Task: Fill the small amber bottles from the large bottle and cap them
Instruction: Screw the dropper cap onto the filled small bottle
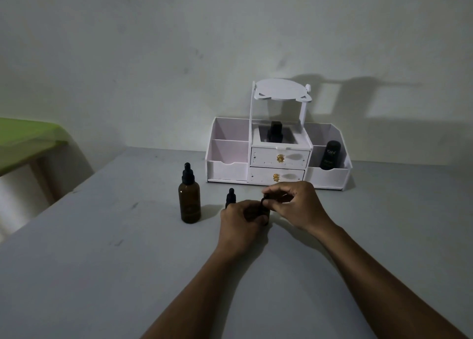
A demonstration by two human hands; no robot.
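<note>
The large amber bottle [189, 201] with a black dropper cap stands upright on the grey table, left of my hands. My left hand [240, 221] is wrapped around a small amber bottle [265, 212], most of which is hidden by the fingers. My right hand [294, 205] pinches that bottle's black cap [263, 202] at its top. Just behind my left hand stands a second small bottle [230, 198]; only its black dropper top shows.
A white desk organiser [277, 157] with two drawers stands at the back against the wall. It holds a dark bottle [274, 132] in its middle well and a black bottle labelled Kahf [330, 155] at the right. A green-topped surface [28, 139] lies beyond the table's left edge.
</note>
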